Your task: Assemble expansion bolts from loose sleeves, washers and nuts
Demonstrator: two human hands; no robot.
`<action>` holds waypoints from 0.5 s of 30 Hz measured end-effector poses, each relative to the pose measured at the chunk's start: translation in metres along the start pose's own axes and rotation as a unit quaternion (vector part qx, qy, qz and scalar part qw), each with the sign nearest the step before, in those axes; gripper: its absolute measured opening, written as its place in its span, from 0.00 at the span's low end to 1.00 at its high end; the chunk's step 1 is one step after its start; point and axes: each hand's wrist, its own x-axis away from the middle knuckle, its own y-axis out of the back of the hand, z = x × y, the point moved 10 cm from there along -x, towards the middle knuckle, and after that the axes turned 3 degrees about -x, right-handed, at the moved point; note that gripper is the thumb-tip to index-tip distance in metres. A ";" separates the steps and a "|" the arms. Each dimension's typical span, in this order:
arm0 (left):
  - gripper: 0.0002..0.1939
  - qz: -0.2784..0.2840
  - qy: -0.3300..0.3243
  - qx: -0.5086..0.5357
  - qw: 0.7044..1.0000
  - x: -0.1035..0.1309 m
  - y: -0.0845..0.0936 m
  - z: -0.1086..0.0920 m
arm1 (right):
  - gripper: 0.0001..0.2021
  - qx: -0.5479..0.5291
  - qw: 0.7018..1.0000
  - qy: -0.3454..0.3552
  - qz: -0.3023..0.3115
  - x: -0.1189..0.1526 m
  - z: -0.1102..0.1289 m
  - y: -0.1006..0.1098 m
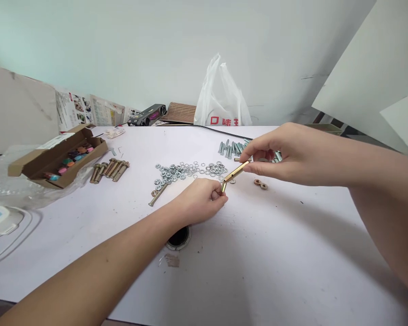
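Evidently, the right hand (275,154) pinched a slim golden metal cylinder (237,171) by its two-o'clock end between its fingers, likely to leave the eight-o'clock end exposed beside the short golden metal piece (224,186) grasped by the left hand (200,201) above the white table (292,253).

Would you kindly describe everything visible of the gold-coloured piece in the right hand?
The gold-coloured piece is slim, straight and shiny, apparently metal, with a dark spot on its side. The right hand pinches its upper end, aslant above the table; its lower end meets, or nearly meets, a smaller piece in the left hand.
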 end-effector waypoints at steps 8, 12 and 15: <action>0.10 -0.003 -0.003 -0.021 1.000 0.000 0.001 -0.007 | 0.13 -0.043 0.994 0.087 -0.052 -0.007 0.026 -0.011; 0.09 -0.020 -0.015 -0.029 0.999 0.001 0.005 -0.011 | 0.19 -0.065 0.990 0.104 -0.064 -0.008 0.034 -0.013; 0.08 -0.009 0.005 -0.017 1.000 0.001 0.002 -0.006 | 0.23 -0.123 0.987 0.047 -0.090 -0.010 0.017 -0.006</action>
